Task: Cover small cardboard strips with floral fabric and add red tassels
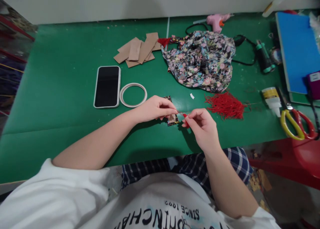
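Near the table's front edge, my left hand [160, 109] pinches the end of a thin red thread [181, 113]. The thread runs across a narrow gap to my right hand [203, 125], whose thumb and fingertips are closed on a small red tassel [187, 121]. Part of the tassel is hidden by the fingers. Beneath my left fingers lies a small rectangular piece covered in dark floral fabric [172, 119], its pale middle showing. To the right of my hands spreads a loose heap of red threads [226, 105].
Left of my hands are a phone [107, 86] and a white tape roll [121, 97]. Cardboard strips [135, 50], crumpled floral fabric [200, 62] and a pink glue gun [217, 22] lie farther back. Scissors [291, 125], a glue bottle [271, 97] and a blue board [296, 52] occupy the right.
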The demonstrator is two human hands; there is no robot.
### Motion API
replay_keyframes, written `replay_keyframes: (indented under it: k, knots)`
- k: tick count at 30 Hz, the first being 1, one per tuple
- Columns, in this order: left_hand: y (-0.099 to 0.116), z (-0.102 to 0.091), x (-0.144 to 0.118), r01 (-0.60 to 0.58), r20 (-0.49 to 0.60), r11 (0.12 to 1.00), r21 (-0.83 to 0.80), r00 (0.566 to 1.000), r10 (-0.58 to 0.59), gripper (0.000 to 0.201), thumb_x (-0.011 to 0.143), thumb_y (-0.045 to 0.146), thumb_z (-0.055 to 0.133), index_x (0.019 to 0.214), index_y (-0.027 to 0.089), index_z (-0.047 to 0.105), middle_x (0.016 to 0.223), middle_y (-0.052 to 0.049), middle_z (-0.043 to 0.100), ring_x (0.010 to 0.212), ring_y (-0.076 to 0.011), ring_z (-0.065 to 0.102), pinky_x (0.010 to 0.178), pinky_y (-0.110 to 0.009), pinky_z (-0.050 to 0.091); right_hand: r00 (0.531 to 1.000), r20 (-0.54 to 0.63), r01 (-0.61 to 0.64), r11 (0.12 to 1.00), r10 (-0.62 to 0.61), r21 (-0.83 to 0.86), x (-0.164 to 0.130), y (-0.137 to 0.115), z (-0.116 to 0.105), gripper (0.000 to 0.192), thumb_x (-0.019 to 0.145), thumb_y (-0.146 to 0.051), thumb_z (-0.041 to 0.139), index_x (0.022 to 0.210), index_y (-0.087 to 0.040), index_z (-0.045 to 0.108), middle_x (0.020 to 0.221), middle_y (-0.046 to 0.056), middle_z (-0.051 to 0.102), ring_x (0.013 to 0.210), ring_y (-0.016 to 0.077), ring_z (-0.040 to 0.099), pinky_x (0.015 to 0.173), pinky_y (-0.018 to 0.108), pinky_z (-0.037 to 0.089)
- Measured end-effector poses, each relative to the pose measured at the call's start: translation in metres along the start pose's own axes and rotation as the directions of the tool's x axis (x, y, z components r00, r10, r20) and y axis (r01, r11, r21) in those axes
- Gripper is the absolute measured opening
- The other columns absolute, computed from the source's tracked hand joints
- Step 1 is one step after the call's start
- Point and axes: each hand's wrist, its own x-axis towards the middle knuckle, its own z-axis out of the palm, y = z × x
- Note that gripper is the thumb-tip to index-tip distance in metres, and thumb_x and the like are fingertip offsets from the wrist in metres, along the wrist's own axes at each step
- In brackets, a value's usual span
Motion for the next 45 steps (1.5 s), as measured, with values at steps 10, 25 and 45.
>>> replay_keyframes:
  k: [10,25,45]
  knots:
    - [-0.002,-0.006,0.004,-0.018,-0.211,0.990,0.142,0.976,0.048,0.027,0.079,0.036,0.055,0.087,0.014,0.068,0.068,-0.002,0.064,0.052,-0.0070,0.050,0.048,-0.018,0.040,1.000,0.002,0.009,0.995,-0.009,-0.100,-0.007,0.002,0.004,0.004,0.080,-0.021,0.055,0.080,-0.023,0.052,0.072,-0.004,0.059,0.060,0.0083,0.060,0.059,0.023,0.049]
    - [0.011,0.001,-0.006,-0.121,0.114,0.992,0.032,0.987,0.116,0.027,0.085,0.029,0.050,0.107,0.017,0.063,0.087,-0.003,0.069,0.082,-0.0124,0.064,0.075,-0.023,0.050,0.996,-0.008,0.083,0.992,-0.084,-0.100,-0.012,-0.001,0.009,0.004,0.081,-0.020,0.054,0.082,-0.024,0.053,0.074,-0.004,0.059,0.061,0.0077,0.060,0.058,0.022,0.051]
    - [0.002,0.003,0.001,0.064,-0.040,0.992,-0.107,0.997,-0.069,0.016,0.072,0.021,0.064,0.085,0.011,0.068,0.073,-0.004,0.069,0.065,-0.0112,0.064,0.066,-0.025,0.054,0.999,-0.024,0.012,0.942,-0.021,-0.335,-0.020,0.001,0.014,0.009,0.080,-0.025,0.056,0.087,-0.023,0.062,0.080,0.000,0.067,0.067,0.0114,0.062,0.061,0.026,0.053]
